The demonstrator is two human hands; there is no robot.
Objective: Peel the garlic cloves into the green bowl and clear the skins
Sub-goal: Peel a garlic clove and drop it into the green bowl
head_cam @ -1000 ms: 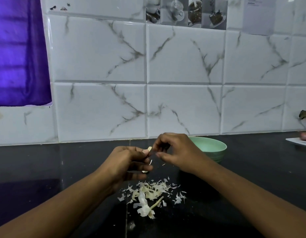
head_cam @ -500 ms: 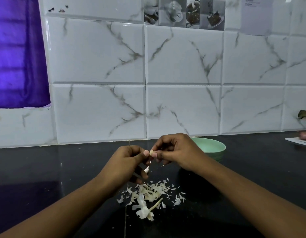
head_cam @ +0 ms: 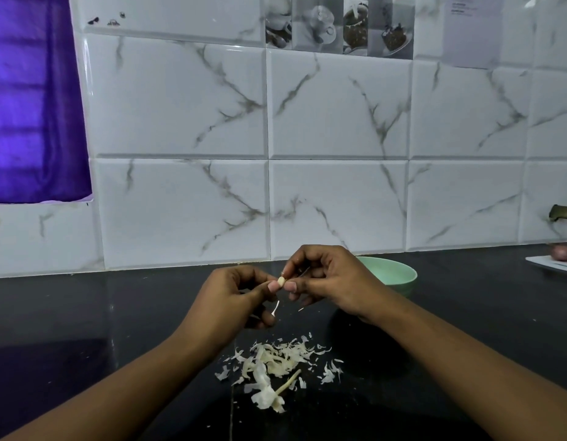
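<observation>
**One step of several: peeling under way, clearing not begun**

The tiled wall (head_cam: pixel 180 106) fills the upper field, with a purple curtain (head_cam: pixel 30 106) at its left edge. Below it runs the black counter (head_cam: pixel 84 313), on which all the work takes place. The left hand (head_cam: pixel 231 300) and the right hand (head_cam: pixel 333 281) meet above the middle of the counter. The green bowl (head_cam: pixel 393 275) stands on the counter just behind the right hand, near the wall.

Both hands have curled fingers, and their thumb and forefinger tips pinch one small garlic clove (head_cam: pixel 280 281) between them, held in the air clear of the counter. A thin dark item shows among the right fingers; what it is cannot be told.

Nearer the viewer, the heap of skins (head_cam: pixel 275 364) lies on the counter as loose pale flakes, with a bare stalk (head_cam: pixel 288 384) at its near edge. A narrow strip of skin (head_cam: pixel 275 308) shows just below the pinch, apart from the heap. At the far right a reddish bulb (head_cam: pixel 560 252) rests on a white board (head_cam: pixel 549 264), well apart from the work.

Progress, as judged: the size of the heap suggests that several cloves are already peeled. The bowl's inside is mostly hidden, so this cannot be confirmed. The clove in hand looks nearly bare and is not yet in the bowl. All the skins lie on the counter, so the clearing step is wholly left to do.
</observation>
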